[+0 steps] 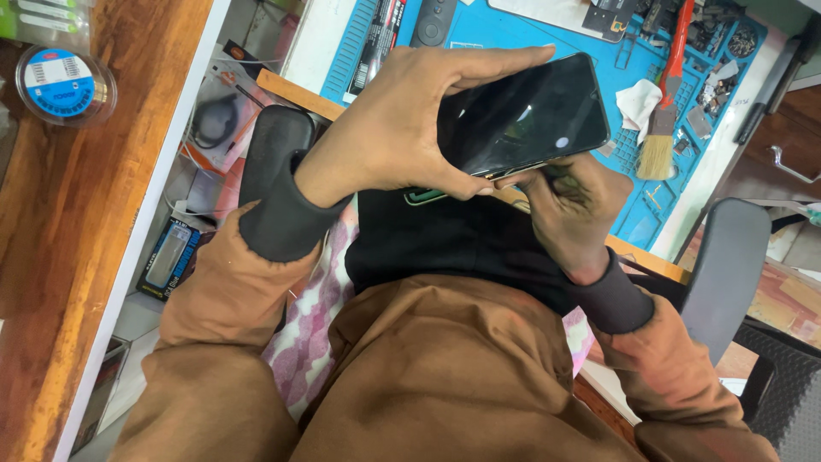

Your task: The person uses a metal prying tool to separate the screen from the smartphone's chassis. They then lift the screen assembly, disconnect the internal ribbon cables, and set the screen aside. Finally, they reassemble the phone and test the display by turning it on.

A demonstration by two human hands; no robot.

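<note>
A black smartphone point(523, 115) with a dark glossy screen is held above my lap. My left hand point(410, 124) wraps over its left end, fingers along the top edge and thumb on the lower edge. My right hand point(571, 201) sits under the phone's lower right edge, fingers curled and pinched against that edge; whatever it pinches is too small to make out. Both arms wear brown sleeves with dark cuffs.
A blue work mat point(505, 26) lies on the white desk ahead, with a red-handled brush point(663, 120), a white tissue point(637, 101), small parts and a dark remote-like device point(434, 21). Chair armrests point(275, 150) flank me. A wooden shelf point(94, 171) with a wire spool point(62, 81) stands left.
</note>
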